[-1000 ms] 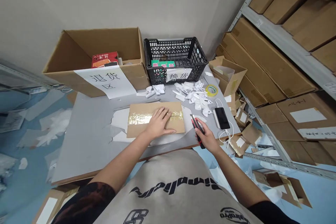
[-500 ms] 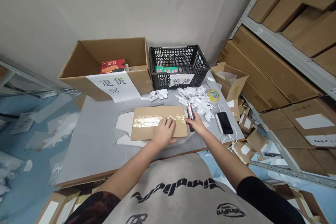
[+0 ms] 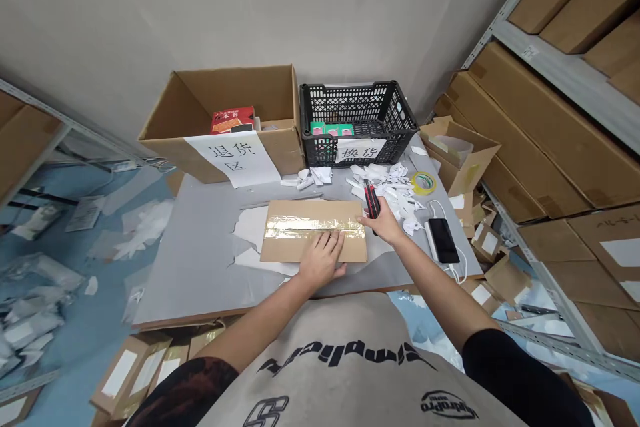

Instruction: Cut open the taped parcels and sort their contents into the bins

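A flat cardboard box (image 3: pixel 285 250) lies on the table in front of me, with clear yellowish tape along its top. A dark slit runs along part of the tape. My left hand (image 3: pixel 323 258) rests on the box's near half, fingers laid over the top by the slit, gripping nothing. At the box's right end, my right hand (image 3: pixel 384 220) is closed round a red and black utility knife (image 3: pixel 371 200), which points away from me. Whether its blade is out is too small to tell. Torn white paper (image 3: pixel 250 225) sticks out from under the box.
At the back of the table (image 3: pixel 185 260) stand an open carton (image 3: pixel 165 147) and a black plastic crate (image 3: pixel 360 121) holding small green boxes. Paper scraps (image 3: pixel 395 180), a tape roll (image 3: pixel 423 183) and a phone (image 3: pixel 443 240) lie right. Shelves of cartons (image 3: pixel 540 140) flank the right side.
The view has turned left. My right hand has tilted the knife and lifted it slightly at the box's right end. A dark slit now shows in the tape beside my left fingers.
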A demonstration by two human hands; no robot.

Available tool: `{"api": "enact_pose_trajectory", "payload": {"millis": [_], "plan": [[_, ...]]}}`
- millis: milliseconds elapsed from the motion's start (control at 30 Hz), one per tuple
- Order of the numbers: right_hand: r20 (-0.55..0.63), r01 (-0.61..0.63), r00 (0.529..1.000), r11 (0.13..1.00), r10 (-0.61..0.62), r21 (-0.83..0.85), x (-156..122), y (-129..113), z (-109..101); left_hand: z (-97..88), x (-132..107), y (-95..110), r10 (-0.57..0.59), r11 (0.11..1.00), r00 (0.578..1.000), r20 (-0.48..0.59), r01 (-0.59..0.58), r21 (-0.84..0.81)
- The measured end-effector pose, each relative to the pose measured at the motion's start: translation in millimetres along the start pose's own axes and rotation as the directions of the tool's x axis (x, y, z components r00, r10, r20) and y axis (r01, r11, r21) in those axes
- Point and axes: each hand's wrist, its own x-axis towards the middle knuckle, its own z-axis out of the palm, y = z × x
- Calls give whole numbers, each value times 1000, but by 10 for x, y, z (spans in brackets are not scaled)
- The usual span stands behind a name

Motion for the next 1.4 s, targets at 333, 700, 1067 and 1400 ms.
{"api": "enact_pose_trajectory", "payload": {"millis": [333, 700, 1067, 1400], "plan": [[-4, -34, 999, 998, 34, -45, -22, 94, 45, -69, 13, 9, -38, 998, 999, -24, 36, -49], [9, -81, 997, 965, 81, 249, -193, 84, 106, -18, 38, -6, -52, 997, 997, -52, 49, -54], [-16, -113, 993, 976, 118, 189, -270, 118, 97, -75, 62, -89, 11, 997, 998, -60, -15, -73], [-15, -154, 987, 957, 163, 246, -345, 27, 102, -264, 347, 2, -16, 999, 994, 104, 21, -39]]}}
